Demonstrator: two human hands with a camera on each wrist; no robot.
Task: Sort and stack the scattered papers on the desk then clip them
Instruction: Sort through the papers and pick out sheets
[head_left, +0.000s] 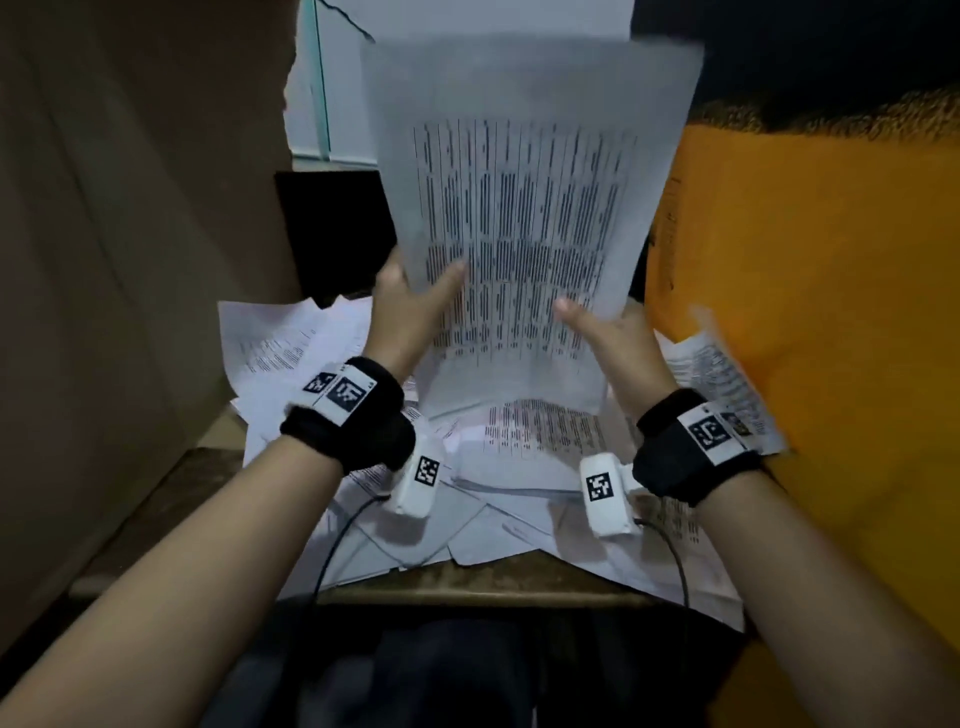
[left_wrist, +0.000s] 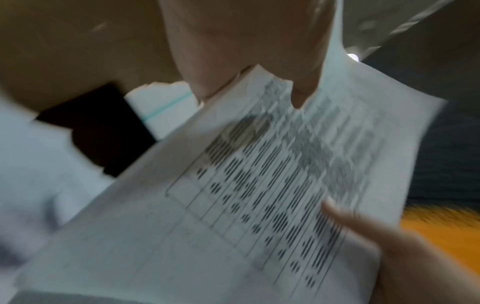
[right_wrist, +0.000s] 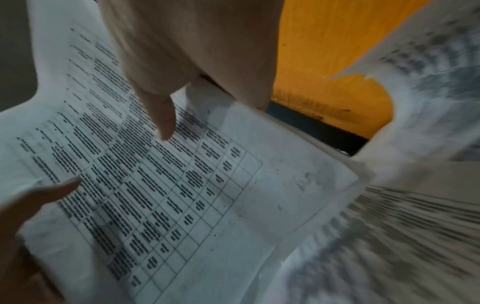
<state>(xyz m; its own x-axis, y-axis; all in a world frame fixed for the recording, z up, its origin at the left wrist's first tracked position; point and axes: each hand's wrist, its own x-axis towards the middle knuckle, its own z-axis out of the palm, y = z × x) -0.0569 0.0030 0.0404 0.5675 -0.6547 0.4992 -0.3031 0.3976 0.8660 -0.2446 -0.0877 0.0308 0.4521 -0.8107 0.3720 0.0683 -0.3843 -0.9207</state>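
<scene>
The left hand (head_left: 410, 301) pinches the left edge of the held sheets (head_left: 524, 223), thumb on the printed face. These stand nearly upright above the scattered papers (head_left: 291, 353) on the tabletop (head_left: 498, 577), long axis running away from the person. The right hand (head_left: 613, 338) grips their right edge. Only the right wrist view shows the table grid sharply; the left wrist view is blurred.
</scene>
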